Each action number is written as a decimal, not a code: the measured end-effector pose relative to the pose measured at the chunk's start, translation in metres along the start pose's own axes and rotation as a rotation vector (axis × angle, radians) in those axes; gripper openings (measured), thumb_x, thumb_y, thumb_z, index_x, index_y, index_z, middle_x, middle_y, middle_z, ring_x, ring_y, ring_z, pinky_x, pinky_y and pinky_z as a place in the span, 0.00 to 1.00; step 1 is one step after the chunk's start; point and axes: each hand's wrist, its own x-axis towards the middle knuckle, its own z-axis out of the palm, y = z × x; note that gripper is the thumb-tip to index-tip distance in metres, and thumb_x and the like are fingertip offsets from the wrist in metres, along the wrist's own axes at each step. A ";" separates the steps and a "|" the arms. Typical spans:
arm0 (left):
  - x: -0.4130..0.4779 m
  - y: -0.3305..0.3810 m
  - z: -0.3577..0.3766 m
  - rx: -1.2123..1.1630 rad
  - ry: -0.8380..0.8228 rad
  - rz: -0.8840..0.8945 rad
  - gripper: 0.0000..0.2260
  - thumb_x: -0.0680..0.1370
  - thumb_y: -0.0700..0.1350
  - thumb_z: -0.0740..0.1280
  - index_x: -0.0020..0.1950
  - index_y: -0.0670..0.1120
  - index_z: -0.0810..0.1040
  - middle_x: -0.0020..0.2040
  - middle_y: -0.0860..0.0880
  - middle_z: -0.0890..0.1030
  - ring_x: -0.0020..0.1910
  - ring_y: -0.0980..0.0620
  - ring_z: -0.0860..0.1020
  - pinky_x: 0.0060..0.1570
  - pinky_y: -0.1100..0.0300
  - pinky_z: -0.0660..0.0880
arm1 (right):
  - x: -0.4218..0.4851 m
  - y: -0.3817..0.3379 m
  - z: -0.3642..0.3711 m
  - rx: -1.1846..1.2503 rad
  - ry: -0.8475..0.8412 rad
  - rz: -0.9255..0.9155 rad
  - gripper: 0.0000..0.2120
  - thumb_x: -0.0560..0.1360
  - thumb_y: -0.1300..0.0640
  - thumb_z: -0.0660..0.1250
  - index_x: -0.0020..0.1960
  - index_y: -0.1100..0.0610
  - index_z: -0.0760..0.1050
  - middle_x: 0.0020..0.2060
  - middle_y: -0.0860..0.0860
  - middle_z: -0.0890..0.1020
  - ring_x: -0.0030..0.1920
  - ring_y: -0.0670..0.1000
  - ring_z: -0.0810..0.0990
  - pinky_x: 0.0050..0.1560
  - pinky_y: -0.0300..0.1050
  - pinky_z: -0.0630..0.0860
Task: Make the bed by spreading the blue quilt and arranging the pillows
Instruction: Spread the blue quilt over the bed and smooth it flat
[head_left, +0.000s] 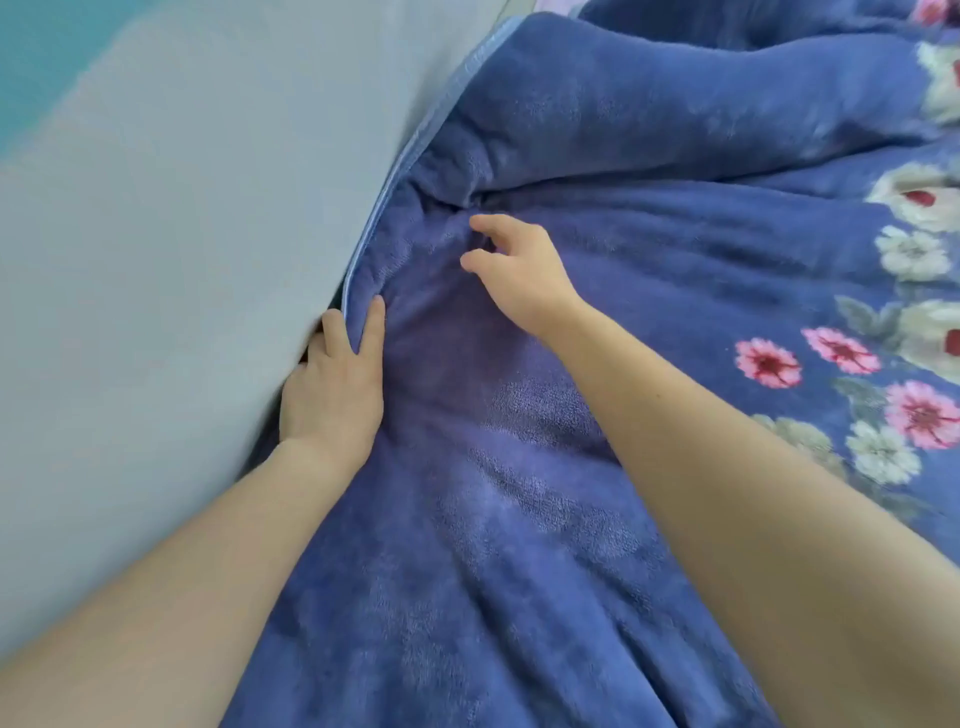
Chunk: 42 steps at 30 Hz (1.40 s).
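Note:
The blue fleece quilt (519, 493) covers most of the view, with pink and white flowers printed along its right side. Its light-blue bound edge (400, 166) runs up against the wall. My left hand (332, 384) grips that edge, with fingers on both sides of the hem and some tucked between quilt and wall. My right hand (519, 270) hovers just over a crease in the quilt, fingers apart and curled, holding nothing. A thick fold of the quilt (649, 104) bulges beyond the hands. No pillows are in view.
A pale grey-blue wall (182, 208) fills the left side, right against the bed. A teal patch (41, 52) shows at the top left corner. A sliver of lilac fabric (563, 6) peeks out at the top beyond the quilt.

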 end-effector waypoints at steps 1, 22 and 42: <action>-0.003 0.000 0.000 -0.065 -0.041 -0.011 0.36 0.75 0.34 0.60 0.80 0.48 0.49 0.63 0.38 0.67 0.51 0.43 0.76 0.44 0.54 0.75 | -0.016 0.005 -0.002 -0.024 0.011 -0.018 0.20 0.75 0.60 0.64 0.67 0.54 0.75 0.62 0.49 0.78 0.62 0.47 0.75 0.56 0.35 0.66; -0.329 -0.030 0.013 -1.114 -0.227 -0.631 0.35 0.77 0.55 0.68 0.78 0.60 0.50 0.75 0.51 0.66 0.70 0.44 0.70 0.64 0.49 0.69 | -0.453 0.186 0.047 -0.962 -0.035 -0.264 0.30 0.66 0.40 0.64 0.60 0.59 0.74 0.55 0.55 0.76 0.52 0.58 0.74 0.51 0.55 0.68; -0.316 -0.060 0.018 -0.292 -0.481 -0.469 0.37 0.77 0.41 0.63 0.79 0.49 0.43 0.66 0.31 0.64 0.61 0.30 0.70 0.59 0.41 0.69 | -0.430 0.146 0.094 -0.555 -0.410 0.001 0.10 0.75 0.50 0.63 0.43 0.56 0.76 0.46 0.57 0.83 0.49 0.60 0.78 0.44 0.47 0.69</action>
